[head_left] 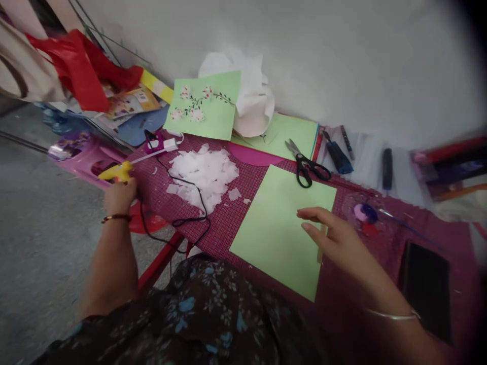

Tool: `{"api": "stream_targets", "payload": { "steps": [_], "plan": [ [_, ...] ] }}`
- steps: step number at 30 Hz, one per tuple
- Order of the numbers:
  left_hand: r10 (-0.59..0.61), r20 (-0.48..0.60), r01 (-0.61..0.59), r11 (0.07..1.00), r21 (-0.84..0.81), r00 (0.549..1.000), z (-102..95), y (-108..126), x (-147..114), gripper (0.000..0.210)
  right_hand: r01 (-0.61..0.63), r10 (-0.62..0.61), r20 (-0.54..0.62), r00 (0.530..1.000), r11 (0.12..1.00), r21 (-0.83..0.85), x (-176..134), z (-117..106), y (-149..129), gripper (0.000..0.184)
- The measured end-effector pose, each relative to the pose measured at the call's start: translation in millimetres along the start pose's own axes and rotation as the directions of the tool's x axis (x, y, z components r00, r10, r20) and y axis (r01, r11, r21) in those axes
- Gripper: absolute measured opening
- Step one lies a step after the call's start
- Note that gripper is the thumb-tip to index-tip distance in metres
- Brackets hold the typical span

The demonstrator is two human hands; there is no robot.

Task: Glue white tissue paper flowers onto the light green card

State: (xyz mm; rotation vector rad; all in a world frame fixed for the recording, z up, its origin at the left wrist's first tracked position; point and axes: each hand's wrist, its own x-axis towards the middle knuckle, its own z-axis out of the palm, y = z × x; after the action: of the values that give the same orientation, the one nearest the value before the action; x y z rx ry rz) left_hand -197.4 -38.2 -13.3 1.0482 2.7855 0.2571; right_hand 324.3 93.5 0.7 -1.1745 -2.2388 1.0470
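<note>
My left hand [120, 196] is closed around a yellow glue gun [115, 172] off the table's left edge. From the gun, a thin whitish stick [146, 155] points toward a white plug-like piece [170, 145]. Over the right side of a plain light green sheet [281, 228] is my right hand [330, 234], empty, its thumb and fingers apart. Whether it touches the sheet I cannot tell. White paper pieces [205, 175] lie heaped between the hands, with a black cord [182, 180] looping across them. Black-handled scissors [304, 165] rest at the sheet's top edge.
Behind the heap leans a green card with flowers [205, 104], beside crumpled white paper [254, 96]. A paint palette [366, 213], a brush [403, 223] and a dark flat object [428, 291] lie at right. A pink container [85, 165] stands left, near a red cloth-like item [81, 66].
</note>
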Motion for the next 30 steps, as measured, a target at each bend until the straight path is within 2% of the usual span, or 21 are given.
{"api": "stream_targets", "payload": {
  "steps": [3,5,7,9,10,11,12,14,15,17,18,20,22,24,27,28,30],
  "plan": [
    [-0.129,-0.100,0.141,0.982,0.122,0.987,-2.5,4.5,-4.6,0.047,-0.011,0.010,0.031,0.999,1.000,0.024,-4.1,4.2,3.5,0.028],
    [-0.113,-0.132,0.136,0.975,0.175,0.985,-10.4,15.0,-14.8,0.049,-0.037,0.036,0.026,0.999,0.998,0.046,-10.0,4.3,8.4,0.029],
    [0.025,-0.149,0.002,0.984,0.176,0.989,-19.0,36.4,-27.8,0.044,-0.106,0.108,-0.022,0.994,0.993,0.053,-20.5,-0.1,15.6,0.030],
    [0.271,-0.145,-0.261,0.961,0.085,0.951,-22.4,70.4,-40.1,0.031,-0.207,0.208,-0.102,0.973,0.978,0.021,-35.0,-7.2,24.6,0.029],
    [0.416,-0.115,-0.421,0.907,-0.016,0.902,-20.9,91.5,-45.1,0.025,-0.259,0.254,-0.147,0.956,0.966,-0.013,-42.9,-10.7,29.5,0.026],
    [0.562,-0.065,-0.565,0.814,-0.130,0.825,-17.0,114.1,-49.0,0.021,-0.313,0.298,-0.187,0.936,0.948,-0.060,-50.6,-13.6,34.3,0.023],
    [0.686,0.026,-0.666,0.713,-0.219,0.727,-11.1,137.2,-51.4,0.021,-0.366,0.336,-0.222,0.915,0.924,-0.112,-57.7,-15.4,38.9,0.020],
    [0.844,0.169,-0.797,0.536,-0.276,0.509,4.4,180.3,-52.2,0.022,-0.453,0.395,-0.266,0.879,0.865,-0.214,-68.9,-15.7,46.1,0.018],
    [0.884,0.232,-0.849,0.458,-0.264,0.405,12.7,198.3,-50.7,0.022,-0.487,0.419,-0.279,0.864,0.835,-0.254,-72.7,-14.0,48.2,0.019],
    [0.907,0.339,-0.922,0.330,-0.202,0.250,27.6,224.4,-45.6,0.020,-0.531,0.457,-0.287,0.842,0.795,-0.293,-76.3,-8.3,48.2,0.021],
    [0.903,0.384,-0.946,0.275,-0.170,0.193,33.7,232.4,-42.3,0.018,-0.544,0.469,-0.290,0.834,0.786,-0.294,-76.3,-4.7,46.3,0.021],
    [0.889,0.442,-0.973,0.192,-0.125,0.119,44.5,240.4,-33.9,0.012,-0.550,0.477,-0.292,0.829,0.790,-0.272,-72.7,2.4,40.7,0.019],
    [0.889,0.450,-0.983,0.145,-0.109,0.081,55.7,242.2,-22.7,0.007,-0.528,0.452,-0.305,0.839,0.811,-0.253,-65.1,8.1,36.0,0.016],
    [0.895,0.445,-0.982,0.121,-0.146,0.044,67.9,242.7,-10.7,0.006,-0.545,0.450,-0.345,0.824,0.796,-0.264,-55.5,11.7,34.5,0.018],
    [0.885,0.466,-0.963,0.113,-0.246,-0.015,79.3,243.6,0.9,0.016,-0.574,0.445,-0.399,0.802,0.760,-0.306,-41.7,14.4,35.0,0.023],
    [0.879,0.476,-0.954,0.138,-0.266,-0.006,78.7,243.8,2.2,0.018,-0.572,0.436,-0.401,0.806,0.746,-0.340,-37.9,14.8,34.7,0.023],
    [0.875,0.481,-0.928,0.228,-0.295,0.062,69.9,244.1,1.8,0.020,-0.561,0.433,-0.367,0.823,0.718,-0.412,-32.1,15.0,33.5,0.018]
  ]
}}
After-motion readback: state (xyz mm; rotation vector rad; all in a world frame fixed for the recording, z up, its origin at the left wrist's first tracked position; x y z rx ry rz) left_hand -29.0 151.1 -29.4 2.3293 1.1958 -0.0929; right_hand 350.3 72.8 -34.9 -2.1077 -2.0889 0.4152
